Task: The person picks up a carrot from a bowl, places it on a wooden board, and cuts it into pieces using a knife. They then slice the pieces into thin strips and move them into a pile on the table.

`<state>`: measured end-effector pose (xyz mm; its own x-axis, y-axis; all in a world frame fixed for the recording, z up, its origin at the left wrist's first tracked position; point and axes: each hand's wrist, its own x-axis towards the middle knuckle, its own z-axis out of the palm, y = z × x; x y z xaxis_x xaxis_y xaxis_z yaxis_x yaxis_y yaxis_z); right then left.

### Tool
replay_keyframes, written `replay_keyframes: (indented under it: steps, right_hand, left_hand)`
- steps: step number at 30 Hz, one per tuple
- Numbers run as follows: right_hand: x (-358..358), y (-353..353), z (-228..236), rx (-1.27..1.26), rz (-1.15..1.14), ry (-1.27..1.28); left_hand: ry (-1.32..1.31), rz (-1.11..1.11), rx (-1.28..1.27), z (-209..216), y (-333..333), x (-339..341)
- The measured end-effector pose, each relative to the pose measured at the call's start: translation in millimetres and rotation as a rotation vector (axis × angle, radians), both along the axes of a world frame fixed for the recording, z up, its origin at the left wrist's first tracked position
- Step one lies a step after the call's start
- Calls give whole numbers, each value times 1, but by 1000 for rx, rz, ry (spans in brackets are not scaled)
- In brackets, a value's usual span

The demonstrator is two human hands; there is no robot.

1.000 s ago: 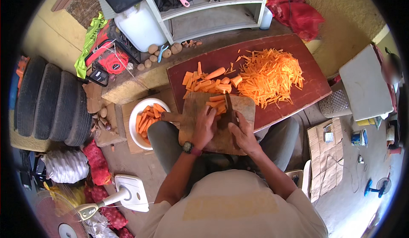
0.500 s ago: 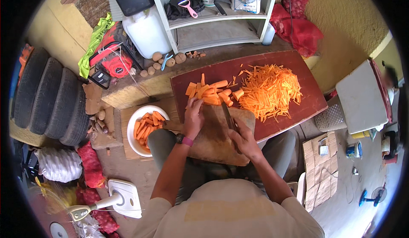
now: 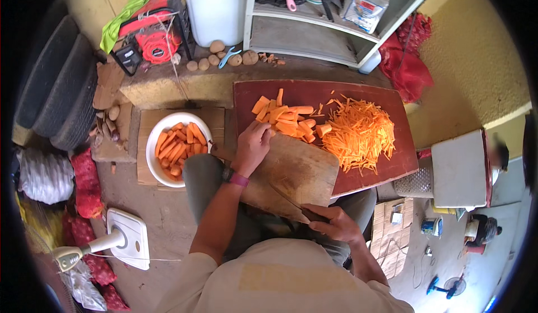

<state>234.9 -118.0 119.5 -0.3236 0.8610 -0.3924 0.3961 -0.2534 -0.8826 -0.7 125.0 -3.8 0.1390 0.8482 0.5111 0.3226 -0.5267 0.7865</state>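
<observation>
Left hand (image 3: 252, 147): bare, placed over the far left part of a worn brown wooden chopping board (image 3: 308, 164), its fingers bent and drawn together at the near edge of a pile of thick-cut orange carrot pieces (image 3: 287, 118); whether the fingertips grip a piece cannot be told. Right hand (image 3: 339, 223): bare, fingers closed around the handle of a long, narrow, dark-bladed knife (image 3: 288, 196), the blade slanting over the near part of the board, tip toward the far left, well apart from the carrot pieces. Carrot pieces: on a dark red rectangular tabletop (image 3: 402, 166), just past the left fingertips and beyond the board's far edge. Heap of fine orange carrot shreds (image 3: 361, 135): same tabletop, right of the pieces, apart from both hands. Board: across the lap, short handle pointing left. Round white bowl (image 3: 152, 146): on flattened brown cardboard (image 3: 217, 123), left of the board, holding whole peeled orange carrots (image 3: 178, 150).
</observation>
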Motion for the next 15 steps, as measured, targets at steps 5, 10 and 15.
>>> replay_keyframes:
  steps: [5, 10, 15]
  right_hand:
    - [32, 27, -16, -110, 64, -42]
    - [48, 106, -10, 21, 98, -200]
    - [59, 171, -37, -19, -124, 46]
  left_hand:
    - [74, 67, 36, 1, 2, -5]
    - [113, 126, 54, -8, 5, -8]
    - [-70, 239, -12, -5, 7, 0]
